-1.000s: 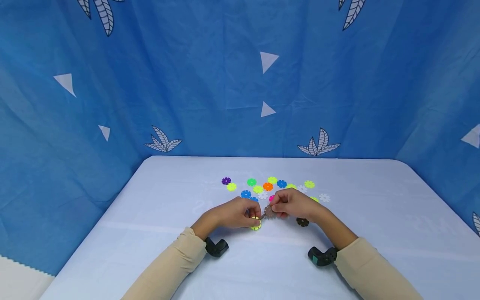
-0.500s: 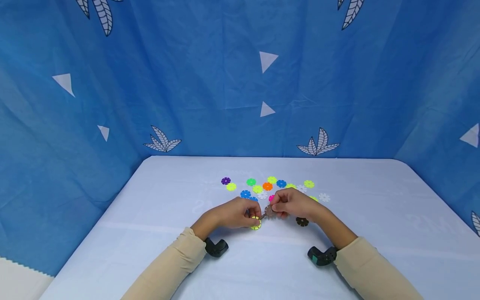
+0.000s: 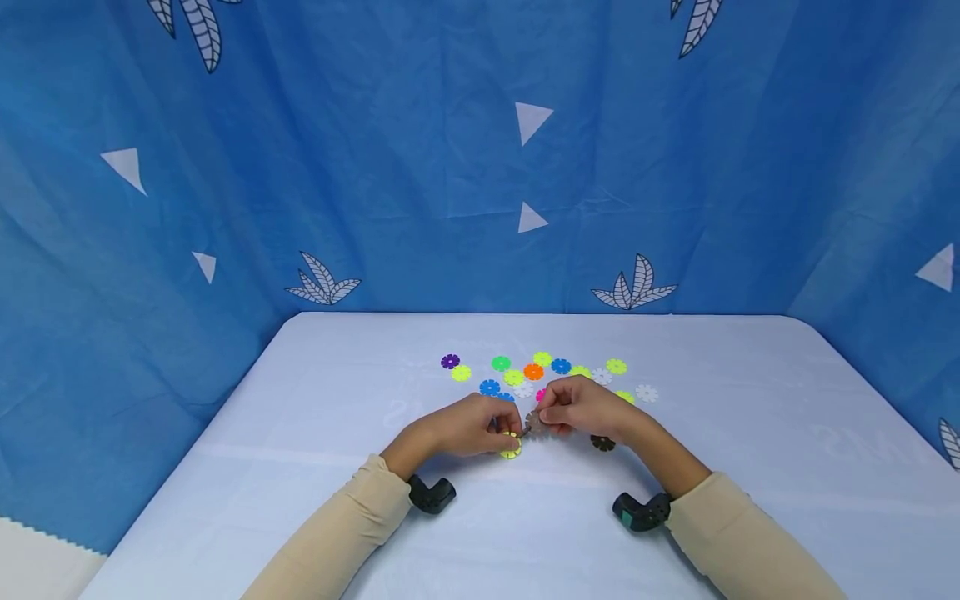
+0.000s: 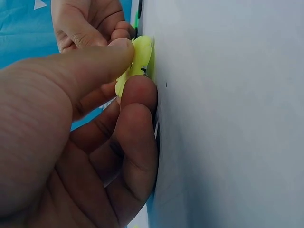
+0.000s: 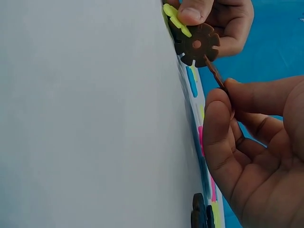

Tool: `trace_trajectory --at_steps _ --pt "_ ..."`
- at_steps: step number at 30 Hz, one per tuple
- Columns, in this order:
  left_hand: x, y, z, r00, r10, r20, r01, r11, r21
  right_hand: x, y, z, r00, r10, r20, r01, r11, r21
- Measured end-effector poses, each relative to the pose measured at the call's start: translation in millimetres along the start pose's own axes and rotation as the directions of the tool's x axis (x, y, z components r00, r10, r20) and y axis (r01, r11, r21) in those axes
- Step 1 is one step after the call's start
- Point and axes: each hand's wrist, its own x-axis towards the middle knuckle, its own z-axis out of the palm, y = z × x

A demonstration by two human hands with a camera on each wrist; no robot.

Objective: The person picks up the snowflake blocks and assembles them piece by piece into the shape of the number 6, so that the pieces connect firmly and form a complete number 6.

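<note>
My left hand [image 3: 474, 427] pinches a yellow notched disc [image 3: 510, 447] between thumb and fingers; in the left wrist view the same yellow disc [image 4: 141, 57] shows at the thumb tip. A brown disc [image 5: 197, 44] is joined to the yellow one in the right wrist view. With thumb and index finger my right hand [image 3: 588, 405] holds a second brown disc [image 5: 216, 75], edge-on, its rim meeting a notch of the first. How deep it sits in the notch I cannot tell.
Behind the hands lie several loose discs, among them a purple [image 3: 450, 361], a green [image 3: 501, 363], an orange [image 3: 533, 372] and a white one [image 3: 647, 393]. A dark disc [image 3: 603, 443] lies below the right wrist. A blue curtain [image 3: 442, 167] stands behind the white table [image 3: 337, 350].
The right hand and its brown disc have shifted very slightly left, towards the left hand. Both hands keep their holds.
</note>
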Motion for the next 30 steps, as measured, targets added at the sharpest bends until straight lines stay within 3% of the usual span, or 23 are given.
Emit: trace_trajectory --at_steps 12,19,30 --pt "0.7 1.0 0.0 1.0 -0.013 -0.002 0.013 1.0 0.008 -3.0 -7 10 0.998 -0.026 -0.05 0.024 0.999 -0.046" --pt "1.2 -0.1 2.8 1.0 -0.028 -0.007 0.028 1.0 0.003 -1.6 -3 11 0.998 0.004 -0.07 -0.009 0.998 -0.062" --pt "1.6 0.9 2.0 0.997 -0.08 -0.016 0.08 0.996 -0.029 -2.0 1 8 0.999 -0.034 0.024 0.035 0.999 -0.027"
